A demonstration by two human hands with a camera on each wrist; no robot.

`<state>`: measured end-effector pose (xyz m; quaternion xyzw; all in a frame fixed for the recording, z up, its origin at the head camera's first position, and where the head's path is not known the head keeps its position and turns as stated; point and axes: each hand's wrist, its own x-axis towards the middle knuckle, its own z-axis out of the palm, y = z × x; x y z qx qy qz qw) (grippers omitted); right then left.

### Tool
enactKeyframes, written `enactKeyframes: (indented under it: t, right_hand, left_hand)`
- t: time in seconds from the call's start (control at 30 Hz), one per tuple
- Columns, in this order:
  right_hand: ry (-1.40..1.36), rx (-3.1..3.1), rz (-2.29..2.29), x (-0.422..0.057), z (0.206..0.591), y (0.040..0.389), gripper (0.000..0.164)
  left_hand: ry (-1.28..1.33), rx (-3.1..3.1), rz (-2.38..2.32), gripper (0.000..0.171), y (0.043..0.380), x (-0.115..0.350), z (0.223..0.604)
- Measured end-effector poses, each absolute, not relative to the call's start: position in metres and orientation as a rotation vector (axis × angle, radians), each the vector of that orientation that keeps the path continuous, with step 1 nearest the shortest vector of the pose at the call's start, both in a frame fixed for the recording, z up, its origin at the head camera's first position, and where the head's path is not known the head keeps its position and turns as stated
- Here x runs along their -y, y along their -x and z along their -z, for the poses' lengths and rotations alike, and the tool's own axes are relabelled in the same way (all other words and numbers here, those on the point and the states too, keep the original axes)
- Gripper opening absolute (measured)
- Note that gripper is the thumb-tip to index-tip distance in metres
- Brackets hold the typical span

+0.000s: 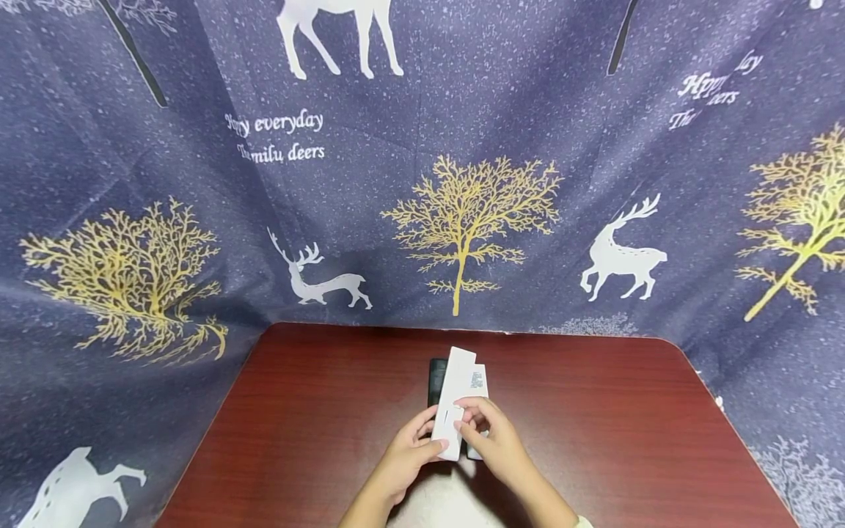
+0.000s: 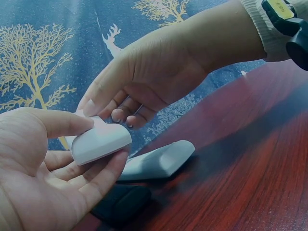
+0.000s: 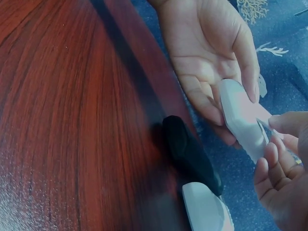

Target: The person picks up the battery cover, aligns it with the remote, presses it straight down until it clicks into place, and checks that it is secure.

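A white remote control (image 1: pixel 455 374) is held up over the table, its long body pointing away from me. My left hand (image 1: pixel 408 456) grips its near end, thumb on top and fingers beneath; the right wrist view shows the remote's rounded end (image 3: pixel 235 103) against that palm. My right hand (image 1: pixel 498 440) pinches a small white battery cover at the remote's side, where a dark gap shows. Fingers hide most of the cover. Below lie a black remote control (image 1: pixel 436 375) and a second white remote control (image 1: pixel 480 375) with printed marks, both partly covered by the hands and the held remote.
A reddish-brown wooden table (image 1: pixel 317 411) carries the remotes. Its far edge meets a dark blue cloth (image 1: pixel 370 183) printed with deer and yellow trees, which also hangs on both sides. A pale patch (image 1: pixel 436 502) shows at the near edge between the forearms.
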<state>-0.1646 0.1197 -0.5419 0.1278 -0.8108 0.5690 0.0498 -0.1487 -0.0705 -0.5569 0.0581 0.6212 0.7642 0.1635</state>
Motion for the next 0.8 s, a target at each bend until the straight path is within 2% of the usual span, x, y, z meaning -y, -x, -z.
enactKeyframes:
  t: [0.57, 0.8]
  right_hand:
    - [-0.373, 2.494, -1.722, -0.1185, 0.5423, 0.1654, 0.03]
    - [-0.305, 2.41, -1.76, -0.1156, 0.5457, 0.1654, 0.046]
  left_hand:
    - [-0.141, -1.784, -2.172, 0.073, 0.1472, 0.0705, 0.5569]
    - [-0.151, -1.793, -2.166, 0.072, 0.1472, 0.0706, 0.5571]
